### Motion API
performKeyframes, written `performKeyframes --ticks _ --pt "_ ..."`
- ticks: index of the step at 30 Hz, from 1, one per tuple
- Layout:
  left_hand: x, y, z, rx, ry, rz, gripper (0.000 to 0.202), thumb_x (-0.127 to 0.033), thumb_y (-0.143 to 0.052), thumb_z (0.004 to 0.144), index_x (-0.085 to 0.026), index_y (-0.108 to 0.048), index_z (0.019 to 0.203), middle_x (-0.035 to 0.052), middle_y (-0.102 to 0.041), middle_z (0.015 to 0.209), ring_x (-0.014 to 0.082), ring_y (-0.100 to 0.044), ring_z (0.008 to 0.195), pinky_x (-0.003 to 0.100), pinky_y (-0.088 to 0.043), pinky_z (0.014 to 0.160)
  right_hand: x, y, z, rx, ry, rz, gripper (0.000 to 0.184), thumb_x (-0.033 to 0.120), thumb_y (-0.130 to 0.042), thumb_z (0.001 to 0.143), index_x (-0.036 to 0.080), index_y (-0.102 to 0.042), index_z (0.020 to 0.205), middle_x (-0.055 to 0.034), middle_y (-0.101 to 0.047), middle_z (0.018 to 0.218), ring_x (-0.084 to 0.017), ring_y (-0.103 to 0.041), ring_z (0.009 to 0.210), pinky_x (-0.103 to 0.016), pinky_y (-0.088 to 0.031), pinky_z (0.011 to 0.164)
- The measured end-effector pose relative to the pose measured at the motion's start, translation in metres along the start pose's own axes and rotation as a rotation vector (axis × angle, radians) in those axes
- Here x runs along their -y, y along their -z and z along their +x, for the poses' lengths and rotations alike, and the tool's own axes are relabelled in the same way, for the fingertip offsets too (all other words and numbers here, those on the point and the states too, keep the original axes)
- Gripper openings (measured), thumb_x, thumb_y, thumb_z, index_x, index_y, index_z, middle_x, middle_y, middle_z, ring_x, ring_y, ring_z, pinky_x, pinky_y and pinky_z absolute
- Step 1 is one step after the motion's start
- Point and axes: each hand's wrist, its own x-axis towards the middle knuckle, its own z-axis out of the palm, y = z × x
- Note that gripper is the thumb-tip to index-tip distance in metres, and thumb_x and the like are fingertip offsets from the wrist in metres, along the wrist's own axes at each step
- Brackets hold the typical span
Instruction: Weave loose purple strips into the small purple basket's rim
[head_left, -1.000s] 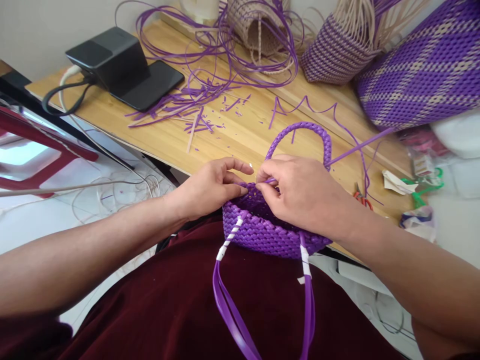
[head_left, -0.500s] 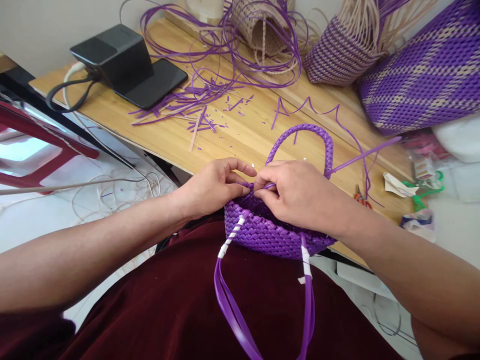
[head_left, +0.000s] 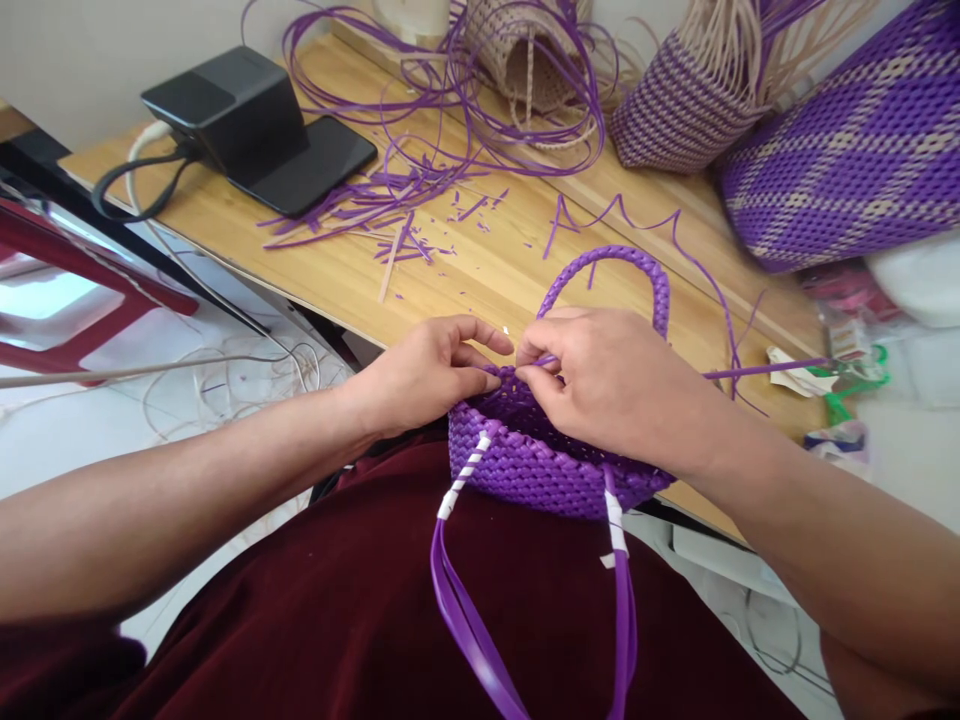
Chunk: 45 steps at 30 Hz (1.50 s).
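A small purple woven basket (head_left: 540,478) rests against my lap, its opening facing up. My left hand (head_left: 427,375) holds the far left part of its rim, thumb on the edge. Just right of it, above the opening, my right hand (head_left: 600,375) pinches a purple plastic strip (head_left: 772,369), whose tail sticks out to the right from behind the hand. A finished braided handle (head_left: 611,252) arches up at the far side. From the near rim hangs a loop of loose strips (head_left: 469,640), its two ends wrapped in white tape (head_left: 613,522).
Cut purple scraps (head_left: 405,205) litter the wooden table (head_left: 315,265). A black device with a phone-like slab (head_left: 232,120) stands left. Coiled strips (head_left: 442,90), a half-woven basket (head_left: 682,105) and a large checked purple basket (head_left: 847,160) lie at the back.
My right hand has shifted slightly right, away from my left hand. The strip's tail has swung down and toward the right. My left hand stays on the rim.
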Motion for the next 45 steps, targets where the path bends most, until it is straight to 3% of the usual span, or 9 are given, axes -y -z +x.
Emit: performKeyframes --ticks 18,39,45 --pt "-0.002 0.000 0.001 0.020 0.002 -0.019 0.038 -0.014 -0.071 0.068 -0.018 -0.063 0.105 0.0012 -0.072 0.076 0.0142 -0.065 0.066 0.024 -0.045 0.061 -0.003 -0.011 -0.004 -0.063 -0.013 0.065 0.008 0.018 -0.060 0.085 0.015 -0.067 0.086 -0.0060 -0.067 0.079 -0.020 -0.059 0.073 -0.030 -0.035 0.065" --pt "0.002 -0.004 -0.001 -0.014 0.005 -0.049 0.033 -0.015 -0.071 0.070 -0.017 -0.067 0.103 0.0031 -0.073 0.078 0.0178 -0.069 0.072 0.028 -0.050 0.063 -0.002 -0.023 -0.006 -0.026 0.013 0.144 0.006 0.011 -0.059 0.082 0.015 -0.064 0.082 -0.0051 -0.066 0.081 -0.018 -0.058 0.075 -0.030 -0.036 0.067" --pt "-0.004 -0.004 0.000 -0.025 0.028 -0.027 0.031 -0.016 -0.071 0.070 -0.017 -0.067 0.101 0.0029 -0.072 0.076 0.0178 -0.068 0.070 0.028 -0.049 0.062 -0.005 -0.015 -0.011 -0.069 0.020 0.186 0.008 0.012 -0.061 0.083 0.016 -0.067 0.086 -0.0035 -0.068 0.081 -0.017 -0.059 0.074 -0.029 -0.038 0.068"
